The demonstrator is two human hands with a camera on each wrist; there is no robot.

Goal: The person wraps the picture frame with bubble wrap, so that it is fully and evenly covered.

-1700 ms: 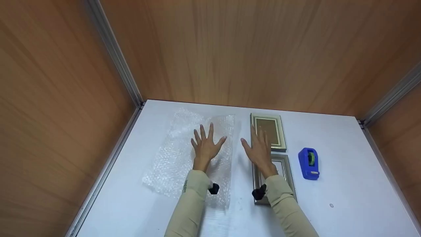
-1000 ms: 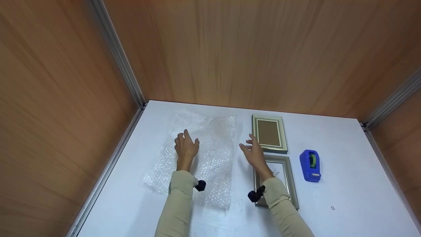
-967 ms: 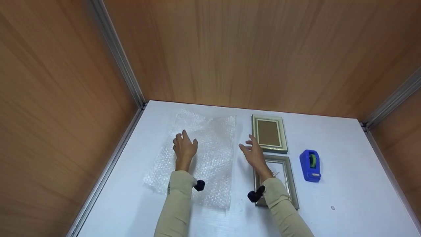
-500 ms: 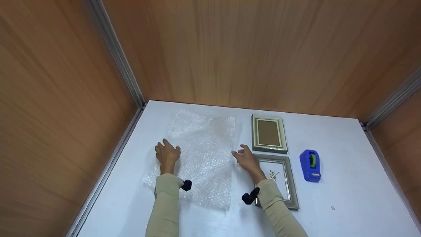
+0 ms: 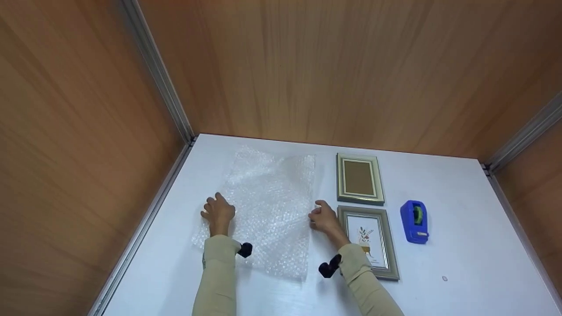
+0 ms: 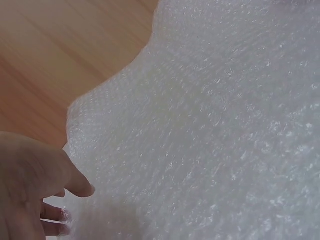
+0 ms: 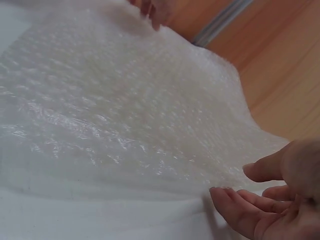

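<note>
A sheet of clear bubble wrap (image 5: 272,210) lies on the white table in the head view. My left hand (image 5: 218,213) is at its left edge; in the left wrist view the thumb (image 6: 80,185) lies over the wrap while the fingertips (image 6: 62,229) meet its border, a gap between them. At the right edge is my right hand (image 5: 325,217). Its thumb (image 7: 260,170) and fingers (image 7: 232,205) stand apart around the wrap's border, fingertips right at it.
To the right lie two picture frames: a pale one (image 5: 377,182) with a brown panel, and a grey one (image 5: 392,245) with a flower print, partly behind the right sleeve. Farther right stands a blue tape dispenser (image 5: 414,228). Wooden panels (image 5: 329,79) wall the table.
Both hands, first spread above the wrap and grey frame, have come down: the left moved left to the wrap's left edge, the right moved left to its right edge. The flower print is now uncovered.
</note>
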